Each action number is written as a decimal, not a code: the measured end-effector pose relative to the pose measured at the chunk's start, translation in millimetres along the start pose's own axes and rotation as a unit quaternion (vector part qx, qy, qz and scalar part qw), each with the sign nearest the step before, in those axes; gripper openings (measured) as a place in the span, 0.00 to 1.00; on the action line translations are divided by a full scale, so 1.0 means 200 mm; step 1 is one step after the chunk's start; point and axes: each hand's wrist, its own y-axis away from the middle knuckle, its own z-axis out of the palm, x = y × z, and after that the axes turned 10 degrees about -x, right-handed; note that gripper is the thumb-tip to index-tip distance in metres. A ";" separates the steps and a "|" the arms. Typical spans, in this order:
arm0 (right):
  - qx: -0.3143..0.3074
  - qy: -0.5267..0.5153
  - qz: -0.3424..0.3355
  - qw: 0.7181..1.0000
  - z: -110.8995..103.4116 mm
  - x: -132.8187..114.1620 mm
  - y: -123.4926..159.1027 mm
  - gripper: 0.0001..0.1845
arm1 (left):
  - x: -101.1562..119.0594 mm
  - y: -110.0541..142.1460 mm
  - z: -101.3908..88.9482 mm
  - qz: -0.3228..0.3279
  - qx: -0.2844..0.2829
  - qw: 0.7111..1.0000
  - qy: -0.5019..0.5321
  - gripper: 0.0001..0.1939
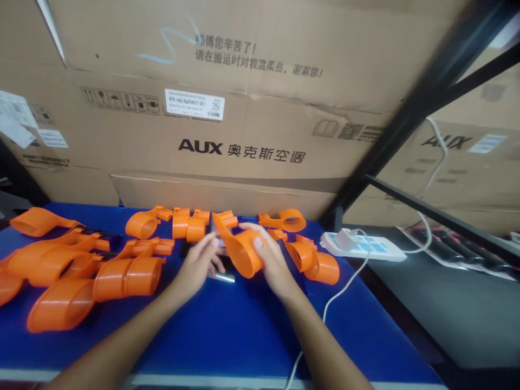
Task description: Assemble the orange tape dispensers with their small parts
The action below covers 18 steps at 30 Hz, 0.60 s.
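Note:
In front of me an orange plastic part [242,253] with a wide open loop and a narrow stem is raised above the blue tabletop. My right hand [271,259] grips its loop from the right, thumb on the outer wall. At the stem side is my left hand [200,266], its fingers curled and its thumb close to the stem; what its fingertips pinch is hidden. Below the hands lies a dark object with a shiny silvery edge [224,277], mostly covered. Similar orange parts [189,226] stand just behind.
Several more orange parts [128,279] crowd the left of the blue table [227,336], others [312,262] the right. A white power strip [365,246] with a plug and trailing cable [339,292] sits right. Behind rise a large cardboard box [244,119] and a black metal frame [400,130].

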 end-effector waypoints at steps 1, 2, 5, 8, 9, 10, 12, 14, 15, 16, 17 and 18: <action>0.002 -0.008 0.007 1.000 0.00 0.00 0.00 0.23 | 0.01 0.02 0.01 0.008 -0.014 0.999 -0.040 0.29; -0.001 -0.016 0.013 1.000 0.00 0.00 -0.01 0.23 | 0.02 0.04 0.03 0.020 -0.033 0.995 -0.087 0.26; -0.016 -0.029 0.025 0.999 0.02 0.01 -0.01 0.22 | 0.08 0.14 0.04 0.070 -0.079 0.952 -0.289 0.16; -0.046 -0.023 0.031 0.998 0.06 0.00 -0.01 0.21 | 0.20 0.29 -0.01 0.115 -0.077 0.832 -0.537 0.14; -0.067 -0.021 0.033 0.997 0.08 0.00 0.00 0.21 | 0.26 0.34 -0.06 0.116 -0.077 0.798 -0.586 0.14; -0.092 -0.018 0.035 0.995 0.10 0.00 0.00 0.21 | 0.32 0.38 -0.12 0.113 -0.066 0.776 -0.617 0.14; -0.147 -0.007 0.037 0.988 0.14 -0.01 0.02 0.22 | 0.46 0.42 -0.32 0.086 0.003 0.753 -0.652 0.16; -0.191 0.015 0.040 0.981 0.19 -0.02 0.04 0.22 | 0.60 0.44 -0.57 0.004 0.101 0.727 -0.679 0.20; -0.206 0.028 0.041 0.977 0.21 -0.02 0.05 0.22 | 0.66 0.45 -0.71 -0.051 0.125 0.706 -0.695 0.23; -0.220 0.036 0.044 0.974 0.23 -0.02 0.06 0.22 | 0.70 0.46 -0.85 -0.090 0.149 0.685 -0.707 0.28; -0.231 0.041 0.047 0.971 0.24 -0.02 0.06 0.22 | 0.73 0.48 -0.98 -0.129 0.150 0.665 -0.720 0.34; -0.240 0.041 0.050 0.969 0.26 -0.02 0.07 0.22 | 0.74 0.50 -1.09 -0.160 0.144 0.660 -0.720 0.41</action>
